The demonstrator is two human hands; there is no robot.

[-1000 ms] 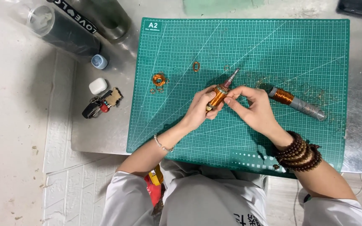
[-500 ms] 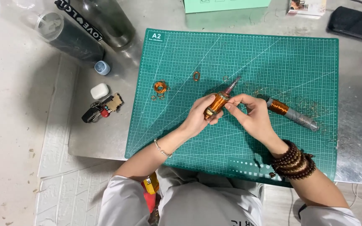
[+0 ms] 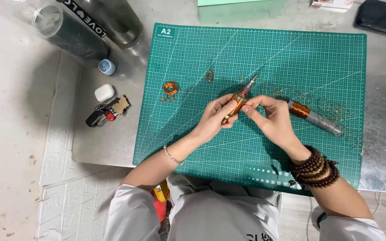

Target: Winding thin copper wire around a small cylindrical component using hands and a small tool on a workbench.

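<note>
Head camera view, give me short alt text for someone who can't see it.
Two hands, left hand and right hand, hold a copper-wound rod over a green cutting mat. A second wound rod and small copper coils lie on the mat; keys sit beside it.

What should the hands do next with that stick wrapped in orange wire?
Probably keep winding: the left hand grips the copper-wrapped rod, while the right hand pinches near its coil. I would guess one more turn of wire laid beside the last, since bare tip shows above the coil.
</note>
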